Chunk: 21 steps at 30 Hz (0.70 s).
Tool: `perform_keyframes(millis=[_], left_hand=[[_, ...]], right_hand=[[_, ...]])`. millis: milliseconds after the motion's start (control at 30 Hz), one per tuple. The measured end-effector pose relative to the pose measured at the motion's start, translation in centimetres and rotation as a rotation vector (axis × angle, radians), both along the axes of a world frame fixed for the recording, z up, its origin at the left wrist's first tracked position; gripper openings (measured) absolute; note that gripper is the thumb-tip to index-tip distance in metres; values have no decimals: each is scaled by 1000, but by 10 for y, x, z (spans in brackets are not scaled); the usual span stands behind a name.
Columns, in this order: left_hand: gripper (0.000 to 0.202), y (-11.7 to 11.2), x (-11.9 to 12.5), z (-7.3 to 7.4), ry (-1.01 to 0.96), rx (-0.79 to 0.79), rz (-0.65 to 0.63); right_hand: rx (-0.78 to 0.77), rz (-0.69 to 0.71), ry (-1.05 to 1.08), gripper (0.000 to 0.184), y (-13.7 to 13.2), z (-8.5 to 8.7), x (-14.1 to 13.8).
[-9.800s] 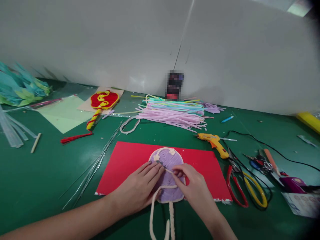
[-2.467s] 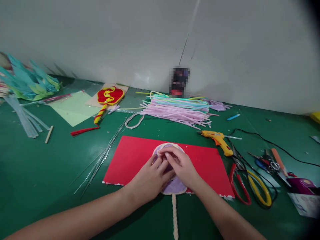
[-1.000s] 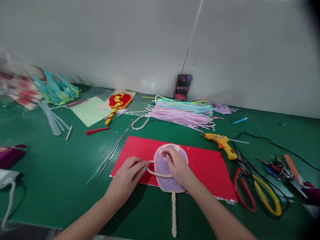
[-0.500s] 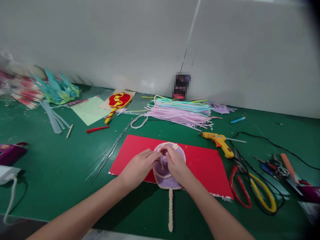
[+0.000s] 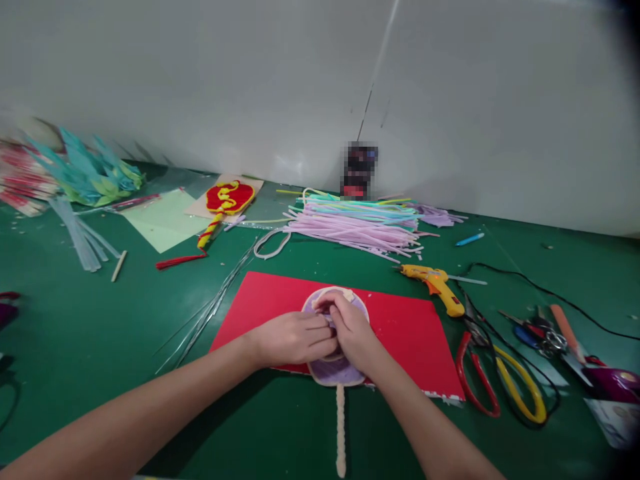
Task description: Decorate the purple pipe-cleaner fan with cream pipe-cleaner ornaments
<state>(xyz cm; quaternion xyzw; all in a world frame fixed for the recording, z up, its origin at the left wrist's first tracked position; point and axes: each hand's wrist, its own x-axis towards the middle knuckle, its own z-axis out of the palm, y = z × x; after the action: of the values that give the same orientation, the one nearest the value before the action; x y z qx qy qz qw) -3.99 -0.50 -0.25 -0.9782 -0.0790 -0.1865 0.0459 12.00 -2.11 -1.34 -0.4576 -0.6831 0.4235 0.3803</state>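
A purple hand fan [image 5: 336, 373] with a cream fuzzy edge and a twisted cream handle [image 5: 341, 427] lies flat, partly on a red board [image 5: 410, 340]. Over its face, my left hand [image 5: 303, 339] is closed, knuckles up, its fingertips tucked against my right hand. My right hand [image 5: 350, 327] curls over the fan's right side, with thumb and fingers bent together in a pinch. Whatever sits between the fingertips is hidden by the hands. Cream trim [image 5: 345, 291] shows along the fan's top edge.
Behind the board lies a pile of pastel pipe cleaners [image 5: 350, 227]. A yellow glue gun [image 5: 434, 283], red-and-yellow-handled pliers [image 5: 480, 373] and a black cable are at right. Thin wires [image 5: 215, 310] and a red-and-yellow fan [image 5: 229, 199] lie left, near teal folded pieces [image 5: 90, 170].
My left hand has turned knuckles up and closed, moving lower over the fan and covering the cream strip that showed there. My right hand stays nearly in place. The view has shifted slightly right.
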Motion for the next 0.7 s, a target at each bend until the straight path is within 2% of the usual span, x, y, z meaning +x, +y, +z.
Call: perform_keyframes(millis=[100,233,300,433,700], left_hand=[[16,-7,-1,4,28,-14,14],[12,-20,-3,10,132,-157,165],[18,-27,-3,11,115,-240,223],[17,-39,4,8,54,-359,385],[16,-46,10,8,85,-460,457]], right_hand=[[-18,-9,-27,23,-1,3,0],[-18,-4,-28,23,-1,4,-1],[-11,-2,-26,23,-1,3,-1],[-23,-9,-46,23,-3,3,-1],[-11,-25,-70,24,-4,8,-3]])
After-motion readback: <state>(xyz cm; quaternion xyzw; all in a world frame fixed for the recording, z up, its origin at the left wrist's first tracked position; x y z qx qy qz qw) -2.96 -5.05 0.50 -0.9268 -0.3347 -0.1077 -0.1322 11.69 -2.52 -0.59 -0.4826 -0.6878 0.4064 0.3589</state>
